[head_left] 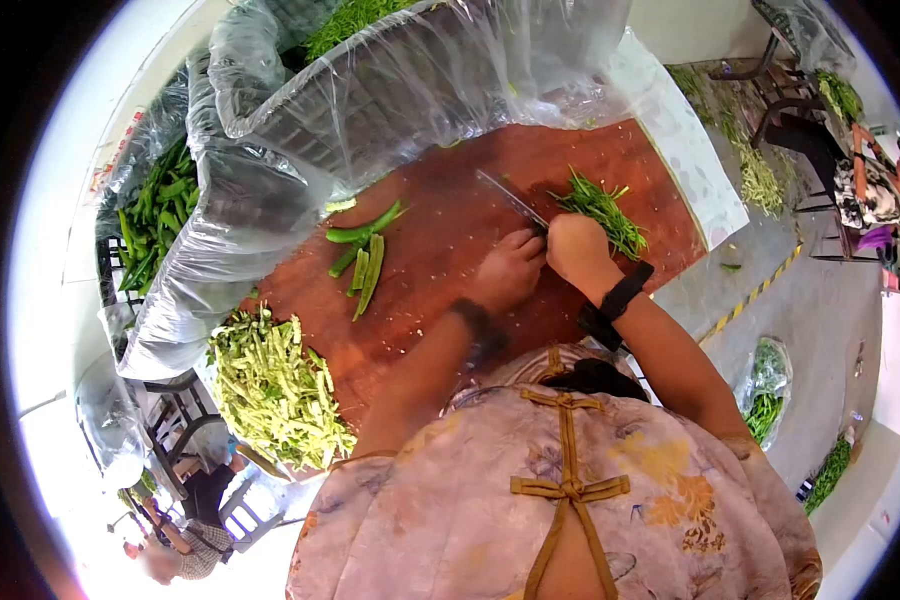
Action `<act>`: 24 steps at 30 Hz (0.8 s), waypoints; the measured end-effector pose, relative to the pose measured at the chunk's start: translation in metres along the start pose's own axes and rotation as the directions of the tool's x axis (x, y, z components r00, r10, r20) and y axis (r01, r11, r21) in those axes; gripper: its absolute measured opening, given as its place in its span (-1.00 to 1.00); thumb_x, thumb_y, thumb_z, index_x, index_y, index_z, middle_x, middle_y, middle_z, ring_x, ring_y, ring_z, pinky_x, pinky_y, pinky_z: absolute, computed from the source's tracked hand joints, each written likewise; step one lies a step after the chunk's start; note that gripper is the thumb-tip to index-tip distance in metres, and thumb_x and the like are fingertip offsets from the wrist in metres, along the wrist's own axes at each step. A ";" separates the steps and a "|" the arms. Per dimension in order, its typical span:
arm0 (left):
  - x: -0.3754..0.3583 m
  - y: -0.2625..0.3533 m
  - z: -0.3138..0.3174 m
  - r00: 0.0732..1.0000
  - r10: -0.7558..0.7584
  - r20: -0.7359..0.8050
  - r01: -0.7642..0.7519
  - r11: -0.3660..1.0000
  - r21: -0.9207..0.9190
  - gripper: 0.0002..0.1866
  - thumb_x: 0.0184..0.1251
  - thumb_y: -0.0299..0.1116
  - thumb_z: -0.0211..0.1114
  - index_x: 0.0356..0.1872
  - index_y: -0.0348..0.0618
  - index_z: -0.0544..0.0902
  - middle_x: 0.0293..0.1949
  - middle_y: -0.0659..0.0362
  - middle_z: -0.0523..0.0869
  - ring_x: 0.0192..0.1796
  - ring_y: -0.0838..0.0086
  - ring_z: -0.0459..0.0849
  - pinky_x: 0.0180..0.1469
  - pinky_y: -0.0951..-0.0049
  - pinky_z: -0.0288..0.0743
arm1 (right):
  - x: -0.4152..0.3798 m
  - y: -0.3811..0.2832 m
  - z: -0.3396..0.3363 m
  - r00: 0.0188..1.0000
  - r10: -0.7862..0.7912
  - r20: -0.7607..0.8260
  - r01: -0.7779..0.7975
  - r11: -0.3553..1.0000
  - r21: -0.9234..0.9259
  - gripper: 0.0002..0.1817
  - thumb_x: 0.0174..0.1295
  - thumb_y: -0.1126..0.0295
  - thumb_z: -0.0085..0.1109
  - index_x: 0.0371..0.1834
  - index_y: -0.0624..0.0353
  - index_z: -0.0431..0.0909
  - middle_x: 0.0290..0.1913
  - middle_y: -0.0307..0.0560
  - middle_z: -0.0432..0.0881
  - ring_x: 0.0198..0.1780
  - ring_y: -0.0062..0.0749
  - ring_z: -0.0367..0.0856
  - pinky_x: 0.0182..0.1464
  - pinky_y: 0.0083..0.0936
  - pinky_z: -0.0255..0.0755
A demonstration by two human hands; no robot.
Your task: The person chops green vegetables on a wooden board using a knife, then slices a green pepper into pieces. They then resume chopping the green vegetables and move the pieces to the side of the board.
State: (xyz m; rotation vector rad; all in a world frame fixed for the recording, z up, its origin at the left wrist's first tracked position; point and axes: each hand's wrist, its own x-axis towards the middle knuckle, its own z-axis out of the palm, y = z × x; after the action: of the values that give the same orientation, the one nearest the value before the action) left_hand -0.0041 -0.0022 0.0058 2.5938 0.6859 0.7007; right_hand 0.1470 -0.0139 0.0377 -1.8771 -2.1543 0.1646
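My right hand (580, 250) is closed around the handle of a knife (508, 196), whose blade points away to the upper left above the red-brown board (450, 260). Close beside it, my left hand (510, 270) is low over the board with its fingers curled in; whatever it may hold is hidden. To the right of the knife lies a heap of thin green pepper strips (602, 212). Left of my hands are a whole green pepper (365, 228) and some split pepper pieces (370, 275). A pile of pale pepper cores (275, 385) covers the board's left front corner.
Plastic-lined crates (370, 110) stand along the board's far side, one of them full of green peppers (160, 220). On the floor at right lies a plastic bag of greens (767, 390). Other people are at the far right (870, 190) and lower left (195, 540).
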 end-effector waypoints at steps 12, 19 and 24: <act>-0.002 0.000 0.012 0.996 -0.033 -0.078 0.031 0.999 -0.024 -0.64 -0.07 -0.49 0.09 -0.15 -0.27 0.57 -0.11 0.08 0.54 0.04 0.23 0.44 0.12 0.34 0.32 | -0.043 0.009 -0.020 0.997 0.057 0.057 -0.057 0.998 -0.001 -0.82 -0.10 0.41 0.07 -0.77 0.22 0.50 -0.66 0.14 0.48 -0.55 0.04 0.49 -0.45 -0.15 0.38; -0.001 0.000 0.006 0.998 0.009 -0.055 -0.007 0.999 0.034 -0.64 -0.10 -0.49 0.10 -0.17 -0.29 0.57 -0.15 0.11 0.54 0.01 0.26 0.44 0.10 0.38 0.33 | -0.037 0.004 -0.026 0.985 0.051 0.165 -0.047 0.998 -0.028 -0.89 -0.18 0.43 0.10 -0.73 0.22 0.52 -0.63 0.12 0.51 -0.51 0.02 0.52 -0.44 -0.18 0.39; -0.002 0.000 0.002 1.000 0.003 -0.021 -0.003 1.000 0.003 -0.65 -0.11 -0.47 0.12 -0.19 -0.28 0.57 -0.16 0.11 0.53 0.01 0.26 0.43 0.11 0.39 0.32 | -0.019 -0.003 -0.015 0.992 0.040 0.117 -0.040 0.999 0.000 -0.92 -0.19 0.46 0.12 -0.72 0.22 0.51 -0.61 0.12 0.51 -0.50 0.01 0.52 -0.42 -0.19 0.41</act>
State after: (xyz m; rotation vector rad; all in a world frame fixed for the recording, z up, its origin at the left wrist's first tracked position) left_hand -0.0048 -0.0033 0.0035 2.5940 0.6900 0.7297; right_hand 0.1507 -0.0344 0.0502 -1.9555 -2.1913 0.2920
